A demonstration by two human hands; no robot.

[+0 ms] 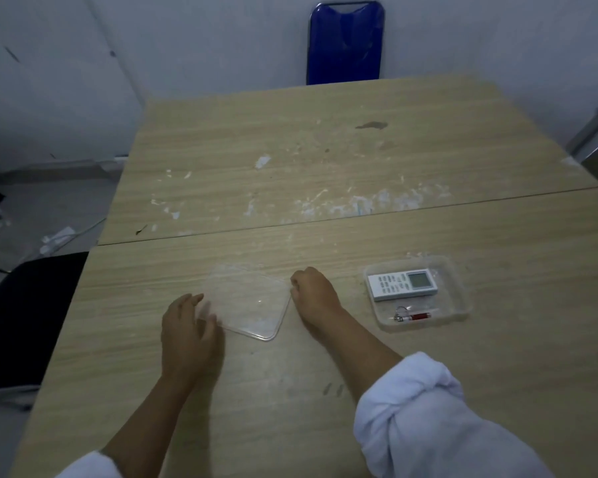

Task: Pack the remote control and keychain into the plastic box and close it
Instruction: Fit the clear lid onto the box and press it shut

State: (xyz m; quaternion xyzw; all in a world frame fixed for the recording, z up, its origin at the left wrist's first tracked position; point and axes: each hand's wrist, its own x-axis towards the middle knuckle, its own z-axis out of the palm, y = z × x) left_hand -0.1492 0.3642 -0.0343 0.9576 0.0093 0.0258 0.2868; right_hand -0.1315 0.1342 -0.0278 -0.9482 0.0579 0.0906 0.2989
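Note:
A clear plastic box (460, 291) stands open on the table at the right. Inside it lies a white remote control (402, 285) with a small screen, and in front of that a keychain (413, 316) with a metal ring and a red piece. The clear lid (252, 307) rests flat on the table to the left of the box. My left hand (187, 334) touches the lid's left edge with fingers spread. My right hand (313, 293) is curled at the lid's right corner, pinching its edge.
The wooden table (325, 167) is made of two tops joined by a seam and carries white scuff marks. A blue chair (346, 43) stands behind the far edge. A black chair (28, 312) sits at the left.

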